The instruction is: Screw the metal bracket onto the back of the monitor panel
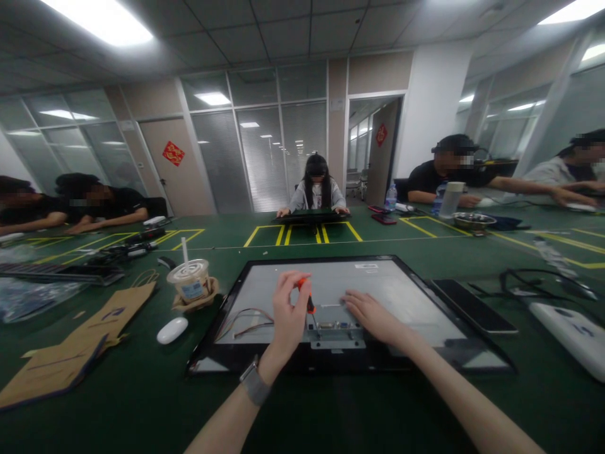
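A screwdriver (pixel 306 295) with an orange and black handle is pinched in the fingers of my left hand (pixel 289 309). It points down, its tip at the metal bracket (pixel 338 344) with a row of connector ports. That bracket lies on the back of an opened flat monitor panel (pixel 401 290), grey with a black frame, face down before me. My right hand (pixel 373 315) rests with fingers stretched out on the panel, just right of the bracket. Thin loose wires (pixel 246 318) lie on the panel left of my left hand. A watch (pixel 256 382) is on my left wrist.
Left of the panel stand an iced drink cup (pixel 191 280), a white mouse (pixel 172 330) and a brown paper bag (pixel 85 334). On the right lie a black phone-like slab (pixel 472 306), cables and a white device (pixel 570 337). Several people sit around the green table (pixel 227 249).
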Motion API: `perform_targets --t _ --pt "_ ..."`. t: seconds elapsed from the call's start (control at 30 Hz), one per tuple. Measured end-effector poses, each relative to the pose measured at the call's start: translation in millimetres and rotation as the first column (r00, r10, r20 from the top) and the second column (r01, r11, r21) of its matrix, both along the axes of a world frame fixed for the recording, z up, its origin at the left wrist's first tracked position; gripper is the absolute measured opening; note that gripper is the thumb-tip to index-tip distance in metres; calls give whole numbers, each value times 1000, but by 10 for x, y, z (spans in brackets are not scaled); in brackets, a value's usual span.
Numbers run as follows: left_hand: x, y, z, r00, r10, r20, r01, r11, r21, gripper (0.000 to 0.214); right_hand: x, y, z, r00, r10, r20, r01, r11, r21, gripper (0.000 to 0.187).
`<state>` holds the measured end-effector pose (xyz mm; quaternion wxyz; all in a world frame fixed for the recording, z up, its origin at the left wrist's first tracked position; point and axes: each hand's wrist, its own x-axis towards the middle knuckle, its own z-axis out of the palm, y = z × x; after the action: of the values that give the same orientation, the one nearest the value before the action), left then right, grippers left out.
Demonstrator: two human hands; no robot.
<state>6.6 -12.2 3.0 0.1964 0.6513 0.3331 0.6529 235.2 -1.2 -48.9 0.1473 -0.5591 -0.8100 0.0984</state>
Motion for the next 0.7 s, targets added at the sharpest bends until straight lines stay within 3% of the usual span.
perform_targets --t 0.1,0.3,0.43,0.7 --pt "-13 -9 29 1000 30 3 -30 999 16 17 1 7 -18 1000 0 -11 0 1000 0 56" --pt "-27 1 37 997 -62 36 63 997 -38 27 0 38 -54 1000 11 -11 -11 1000 7 56" --pt "-26 29 19 999 -40 18 41 999 -6 20 0 37 -47 1000 -11 -19 11 1000 -7 57" --pt "-36 22 44 989 -146 26 148 984 -102 31 -39 -24 39 1000 -14 -17 14 1000 -19 57"
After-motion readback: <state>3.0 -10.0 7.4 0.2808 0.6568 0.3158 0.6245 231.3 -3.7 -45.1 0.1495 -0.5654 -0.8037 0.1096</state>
